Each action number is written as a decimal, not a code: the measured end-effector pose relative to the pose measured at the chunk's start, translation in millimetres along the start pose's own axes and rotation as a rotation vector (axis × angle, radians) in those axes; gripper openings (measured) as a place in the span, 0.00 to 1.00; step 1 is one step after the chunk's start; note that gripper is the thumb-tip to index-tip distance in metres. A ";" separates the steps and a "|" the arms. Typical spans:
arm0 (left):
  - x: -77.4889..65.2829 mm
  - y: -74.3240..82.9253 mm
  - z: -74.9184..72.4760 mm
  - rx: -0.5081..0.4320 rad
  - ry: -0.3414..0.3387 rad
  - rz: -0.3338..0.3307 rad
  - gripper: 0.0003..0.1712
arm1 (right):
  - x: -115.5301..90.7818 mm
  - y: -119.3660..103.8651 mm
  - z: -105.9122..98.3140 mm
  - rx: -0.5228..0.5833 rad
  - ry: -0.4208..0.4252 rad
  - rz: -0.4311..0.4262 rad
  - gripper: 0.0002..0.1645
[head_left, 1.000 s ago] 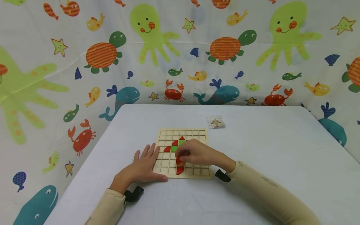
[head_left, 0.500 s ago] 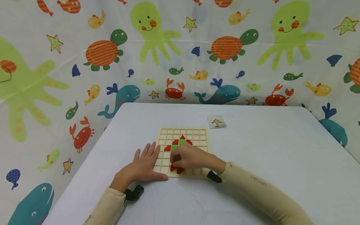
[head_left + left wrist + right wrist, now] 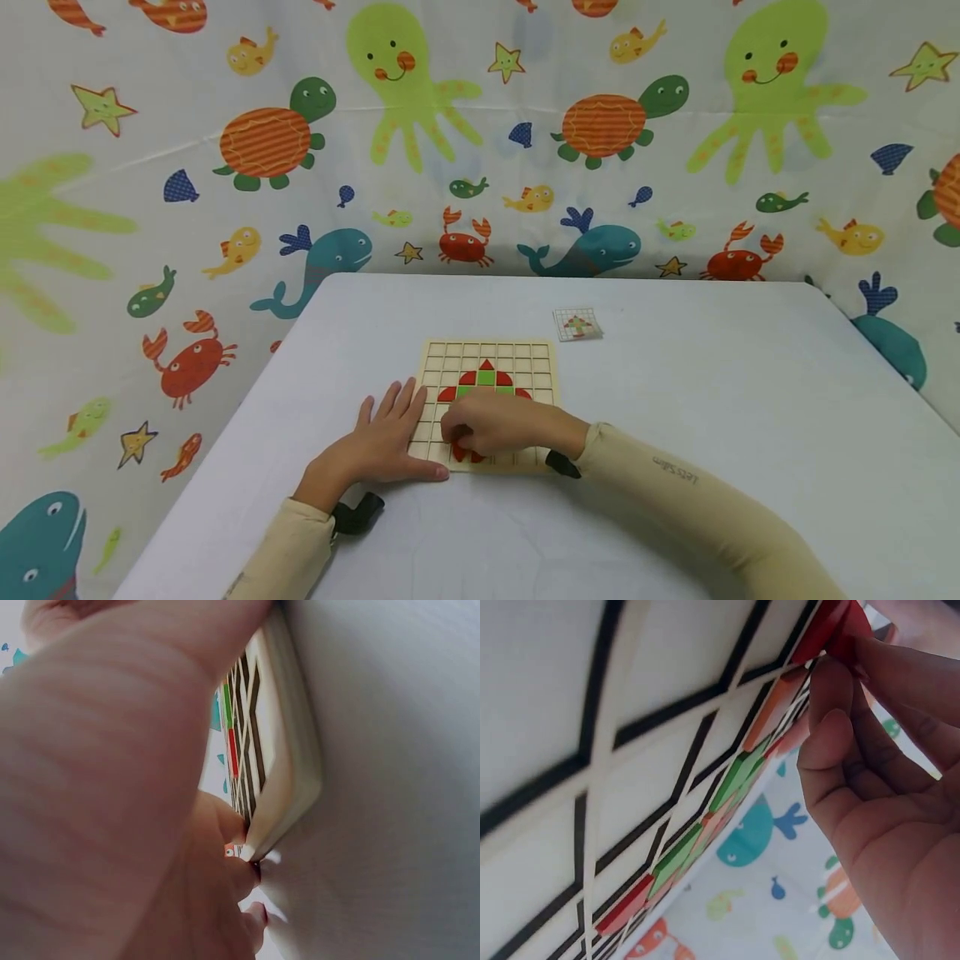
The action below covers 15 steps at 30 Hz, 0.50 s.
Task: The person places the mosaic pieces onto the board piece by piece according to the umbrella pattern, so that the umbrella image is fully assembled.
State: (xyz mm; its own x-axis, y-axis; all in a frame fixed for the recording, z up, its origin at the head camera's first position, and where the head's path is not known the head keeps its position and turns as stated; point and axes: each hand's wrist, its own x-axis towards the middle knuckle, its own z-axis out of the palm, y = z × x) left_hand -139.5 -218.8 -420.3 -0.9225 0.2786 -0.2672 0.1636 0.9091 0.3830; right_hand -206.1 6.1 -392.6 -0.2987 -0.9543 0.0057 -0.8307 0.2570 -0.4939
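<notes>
A square wooden grid board (image 3: 540, 355) lies on the table, with red and green flat pieces set in its cells. A red triangle (image 3: 487, 364) tops the pattern, above a green square (image 3: 486, 378). My left hand (image 3: 378, 442) rests spread along the board's left edge, its thumb at the near edge. Over the board's near half, my right hand (image 3: 495, 421) pinches a red rounded piece (image 3: 853, 631) between thumb and fingers. Right beside it, another red piece (image 3: 815, 634) sits in a cell. An orange piece (image 3: 772, 705) shows in the right wrist view. My right hand hides the pattern's middle.
Behind the board lies a small card (image 3: 577, 324) printed with a grid and a coloured figure. A white cloth covers the table (image 3: 697, 375). A curtain (image 3: 675, 125) with sea animals hangs behind and at the left.
My right hand has moved left and slightly nearer with the red piece, which now sits left of the nearest red piece. More of the pattern's right side shows. My left hand stays put.
</notes>
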 end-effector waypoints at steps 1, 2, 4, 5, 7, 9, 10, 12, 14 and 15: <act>0.2 0.0 -0.4 -0.001 -0.001 0.000 0.78 | 1.1 -0.1 0.2 -0.014 -0.005 -0.008 0.09; 0.5 -0.2 -0.8 -0.001 0.000 -0.001 0.78 | 2.1 -0.2 0.4 -0.022 -0.011 -0.014 0.09; 1.0 -0.4 -1.3 -0.001 0.001 0.000 0.78 | 3.9 -0.4 0.0 -0.033 -0.025 -0.015 0.10; 1.4 -0.6 -1.4 -0.001 0.001 0.001 0.78 | 4.7 -0.3 -0.4 -0.034 -0.035 -0.013 0.10; 2.0 -1.1 -1.3 -0.005 -0.001 0.002 0.78 | 6.4 0.3 -1.5 -0.032 -0.058 -0.007 0.11; 2.4 -1.5 -1.1 -0.008 -0.005 0.002 0.78 | 8.1 1.2 -3.4 -0.033 -0.080 -0.007 0.12; 2.4 -1.6 -1.1 -0.010 -0.007 0.002 0.78 | 8.8 1.7 -4.6 -0.033 -0.092 -0.010 0.13; 2.4 -1.9 -1.2 -0.016 -0.009 0.002 0.78 | 10.5 3.0 -7.1 -0.031 -0.111 -0.020 0.14; 2.1 -1.7 -2.0 -0.017 -0.008 0.004 0.78 | 12.1 4.4 -9.9 -0.027 -0.121 -0.036 0.16; 2.0 -1.6 -2.4 -0.018 -0.006 0.006 0.78 | 12.6 4.6 -11.6 -0.026 -0.125 -0.042 0.16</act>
State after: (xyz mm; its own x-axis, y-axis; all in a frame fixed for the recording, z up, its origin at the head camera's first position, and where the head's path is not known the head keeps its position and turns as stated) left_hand -142.4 -220.5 -419.3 -0.9194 0.2858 -0.2701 0.1626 0.9017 0.4007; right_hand -219.1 -3.0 -384.7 -0.2035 -0.9755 -0.0836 -0.8537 0.2186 -0.4727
